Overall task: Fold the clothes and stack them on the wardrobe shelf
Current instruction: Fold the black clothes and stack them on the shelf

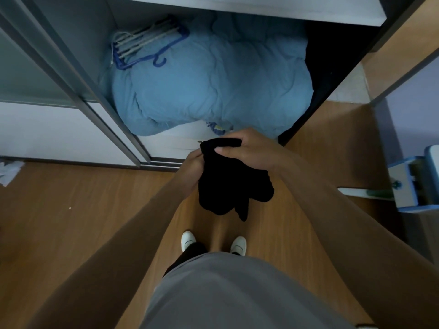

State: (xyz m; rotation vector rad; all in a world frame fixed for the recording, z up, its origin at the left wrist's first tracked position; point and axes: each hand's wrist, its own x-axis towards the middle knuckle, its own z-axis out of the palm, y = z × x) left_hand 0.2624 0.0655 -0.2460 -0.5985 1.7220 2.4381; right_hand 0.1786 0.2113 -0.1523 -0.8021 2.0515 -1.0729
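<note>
At frame centre a small black garment (234, 184) hangs limp, soft and light, best pinched along its top edge. The left hand (191, 172) and right hand (249, 150) both grip that edge, before the blue quilt (213, 84) in the wardrobe.

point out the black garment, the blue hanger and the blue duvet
black garment (228, 186): head view, on its hanging middle below both hands
blue hanger (159, 61): head view, on its hook
blue duvet (213, 86): head view, on its bulging top
</note>
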